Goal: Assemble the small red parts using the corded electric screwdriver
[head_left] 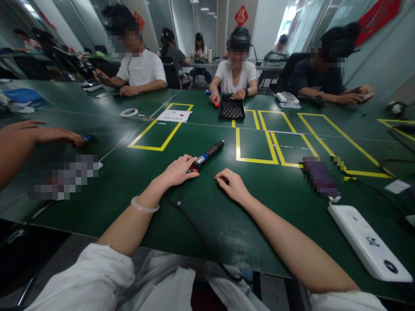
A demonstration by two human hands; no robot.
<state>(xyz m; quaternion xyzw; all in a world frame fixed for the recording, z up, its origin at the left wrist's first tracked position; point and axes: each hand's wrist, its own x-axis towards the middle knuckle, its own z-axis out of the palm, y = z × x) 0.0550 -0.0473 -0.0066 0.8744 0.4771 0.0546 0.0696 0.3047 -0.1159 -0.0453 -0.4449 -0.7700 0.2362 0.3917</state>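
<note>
My left hand (179, 170), with a pale bangle on the wrist, is closed around the rear end of a pen-shaped electric screwdriver (207, 156). The tool lies on the green table, its dark tip pointing away and to the right. A black cable (194, 224) runs from near that hand toward the table's front edge. My right hand (234, 185) rests on the table to the right of the screwdriver, apart from it, with the fingers curled in. Nothing shows in this hand.
Yellow tape rectangles mark the table (201, 207). A black tray (231, 108) stands before a co-worker opposite. On the right lie a phone (320, 176) and white power bank (369, 242). A neighbour's hand (61, 133) reaches in from the left, near a blurred phone (69, 175).
</note>
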